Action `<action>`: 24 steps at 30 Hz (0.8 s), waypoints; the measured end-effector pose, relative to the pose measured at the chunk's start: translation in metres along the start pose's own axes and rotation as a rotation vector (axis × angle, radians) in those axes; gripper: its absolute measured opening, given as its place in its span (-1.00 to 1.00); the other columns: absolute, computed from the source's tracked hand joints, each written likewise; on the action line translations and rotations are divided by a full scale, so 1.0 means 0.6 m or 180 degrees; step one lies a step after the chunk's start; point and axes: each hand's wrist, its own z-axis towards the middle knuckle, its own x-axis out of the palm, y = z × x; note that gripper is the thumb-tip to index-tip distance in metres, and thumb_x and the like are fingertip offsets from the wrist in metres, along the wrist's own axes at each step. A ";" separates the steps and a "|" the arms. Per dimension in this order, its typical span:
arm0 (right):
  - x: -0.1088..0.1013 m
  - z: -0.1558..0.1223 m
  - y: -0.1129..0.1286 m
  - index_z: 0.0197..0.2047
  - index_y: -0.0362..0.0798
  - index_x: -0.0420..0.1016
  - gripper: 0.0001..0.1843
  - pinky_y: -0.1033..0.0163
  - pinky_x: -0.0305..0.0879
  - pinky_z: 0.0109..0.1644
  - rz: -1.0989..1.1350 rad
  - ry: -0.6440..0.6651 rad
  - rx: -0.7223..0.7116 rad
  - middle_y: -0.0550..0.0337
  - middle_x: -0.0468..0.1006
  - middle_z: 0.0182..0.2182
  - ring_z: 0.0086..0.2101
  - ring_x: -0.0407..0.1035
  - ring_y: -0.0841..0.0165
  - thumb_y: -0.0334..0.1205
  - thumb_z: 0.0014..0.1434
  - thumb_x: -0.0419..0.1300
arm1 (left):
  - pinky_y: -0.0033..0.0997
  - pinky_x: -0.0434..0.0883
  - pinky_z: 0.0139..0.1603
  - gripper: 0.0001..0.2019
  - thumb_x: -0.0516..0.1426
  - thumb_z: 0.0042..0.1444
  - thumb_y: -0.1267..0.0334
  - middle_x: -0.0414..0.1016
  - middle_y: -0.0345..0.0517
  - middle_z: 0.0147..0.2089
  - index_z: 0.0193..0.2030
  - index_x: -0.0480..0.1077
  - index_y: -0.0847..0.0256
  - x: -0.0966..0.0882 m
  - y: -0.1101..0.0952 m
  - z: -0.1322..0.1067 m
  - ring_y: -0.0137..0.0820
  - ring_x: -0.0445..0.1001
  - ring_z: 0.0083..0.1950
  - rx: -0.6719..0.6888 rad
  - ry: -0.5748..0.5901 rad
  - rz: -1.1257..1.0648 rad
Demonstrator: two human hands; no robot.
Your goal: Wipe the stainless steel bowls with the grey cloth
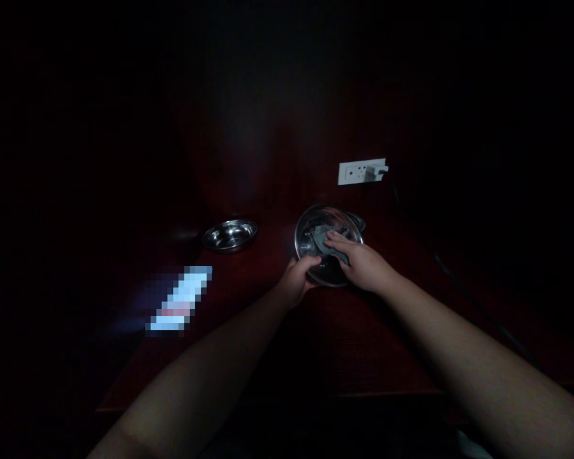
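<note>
A shiny steel bowl (316,224) is tipped toward me on the dark red wooden table (363,331). My left hand (297,279) grips its near rim, fingers curled over the edge. My right hand (361,260) presses a grey cloth (321,237) into the inside of the bowl, fingers lying flat on the cloth. A second steel bowl (230,234) stands upright to the left, apart from both hands.
The room is very dark. A white wall socket (362,171) with a plug in it sits on the wall behind the bowl; its dark cable (459,284) runs down the right side. A bright blurred rectangle (180,301) lies at the left of the table.
</note>
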 end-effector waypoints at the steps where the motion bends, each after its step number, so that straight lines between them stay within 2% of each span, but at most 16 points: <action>1: 0.000 0.000 -0.002 0.18 -0.14 0.26 -0.42 0.11 -0.03 0.30 -0.0120 0.0006 0.0082 0.03 0.12 0.24 0.22 0.00 0.27 -0.46 0.04 0.04 | 0.04 0.41 -0.12 -0.45 0.17 -0.17 0.31 0.48 0.08 -0.07 0.06 0.28 0.22 0.000 0.001 0.000 -0.15 0.46 -0.09 0.0017 -0.0014 0.0017; 5: 0.001 -0.001 -0.008 0.14 -0.22 0.31 -0.46 0.11 -0.02 0.29 -0.0515 0.0191 0.0243 -0.05 0.14 0.22 0.22 0.02 0.23 -0.47 0.04 0.03 | 0.02 0.42 -0.15 -0.45 0.15 -0.23 0.37 0.46 0.02 -0.08 0.03 0.27 0.17 -0.002 0.005 0.004 -0.20 0.45 -0.12 0.0124 -0.0149 0.0144; 7: 0.001 -0.003 -0.008 0.09 -0.17 0.36 -0.48 0.10 0.01 0.28 -0.0543 0.0354 0.0208 -0.01 0.19 0.20 0.20 0.06 0.22 -0.49 0.03 0.03 | -0.02 0.42 -0.16 -0.47 0.15 -0.26 0.38 0.47 -0.04 -0.13 -0.02 0.29 0.15 -0.003 0.006 0.006 -0.24 0.45 -0.16 0.0210 -0.0276 0.0208; 11: -0.004 -0.007 0.000 0.02 -0.01 0.44 -0.52 0.11 0.07 0.24 -0.0090 0.0744 0.0089 0.15 0.33 0.13 0.14 0.19 0.25 -0.48 0.03 0.04 | -0.12 0.42 -0.16 -0.51 0.17 -0.26 0.37 0.46 -0.12 -0.22 -0.07 0.28 0.15 0.001 0.003 0.004 -0.31 0.45 -0.22 0.0432 -0.0511 0.0284; 15: -0.014 -0.008 0.016 0.02 -0.01 0.44 -0.59 0.13 0.17 0.18 0.0669 0.1074 -0.0026 0.18 0.46 0.01 0.01 0.34 0.29 -0.36 0.10 0.05 | -0.19 0.38 -0.09 -0.60 0.19 -0.20 0.33 0.46 -0.11 -0.22 -0.13 0.30 0.19 0.003 -0.001 0.002 -0.31 0.43 -0.17 0.0576 -0.0635 0.0460; 19: -0.016 -0.008 0.025 0.01 -0.05 0.44 -0.63 0.11 0.23 0.12 0.1310 0.1015 -0.0081 0.17 0.51 -0.05 -0.07 0.40 0.31 -0.28 0.13 0.05 | -0.23 0.38 -0.06 -0.54 0.22 -0.17 0.29 0.45 -0.09 -0.12 -0.05 0.29 0.16 0.002 0.000 0.004 -0.30 0.43 -0.10 0.0680 -0.0704 0.0527; 21: -0.011 -0.009 0.028 0.03 -0.08 0.42 -0.63 0.09 0.25 0.11 0.1542 0.0944 -0.0150 0.15 0.51 -0.05 -0.07 0.40 0.30 -0.27 0.15 0.04 | -0.21 0.40 -0.10 -0.48 0.22 -0.14 0.24 0.43 -0.07 -0.06 0.03 0.24 0.12 0.000 0.003 0.004 -0.28 0.44 -0.10 0.0591 -0.0628 0.0471; 23: -0.004 -0.009 0.031 0.09 -0.08 0.36 -0.59 0.09 0.20 0.15 0.1606 0.0729 -0.0227 0.13 0.45 0.02 0.00 0.35 0.30 -0.27 0.18 -0.01 | -0.17 0.44 -0.19 -0.44 0.21 -0.11 0.17 0.41 -0.03 -0.03 0.08 0.19 0.09 -0.001 0.006 0.003 -0.26 0.46 -0.13 0.0411 -0.0468 0.0480; 24: -0.001 -0.008 0.032 0.12 -0.06 0.33 -0.57 0.08 0.11 0.21 0.1538 0.0532 -0.0270 0.13 0.39 0.08 0.08 0.27 0.31 -0.30 0.18 -0.03 | -0.15 0.45 -0.22 -0.41 0.22 -0.12 0.16 0.42 -0.02 -0.03 0.10 0.17 0.08 -0.002 0.007 0.002 -0.25 0.46 -0.14 0.0304 -0.0325 0.0512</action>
